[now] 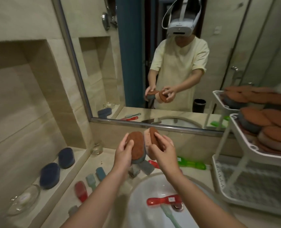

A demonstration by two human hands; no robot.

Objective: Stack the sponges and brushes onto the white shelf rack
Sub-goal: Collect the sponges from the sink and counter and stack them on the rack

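Observation:
Over the back of the sink, my left hand (122, 154) grips a brown-topped sponge with a grey base (136, 144). My right hand (162, 152) holds a second brown sponge with a pink base (150, 137), tilted on edge and touching the first. The white shelf rack (244, 139) stands at the right; its upper tier holds several brown sponges (274, 129). Two dark blue sponges (50, 175) lie on the left ledge. A red brush (80, 190), a pale green brush (91, 179) and a teal brush (100, 173) lie on the counter at left.
A red brush (164, 200) and a pale green brush (170, 215) lie in the white sink (136, 203). A green brush (191, 163) lies behind the sink. A glass dish (24, 200) sits on the ledge. The mirror (136, 63) shows a person wearing a headset.

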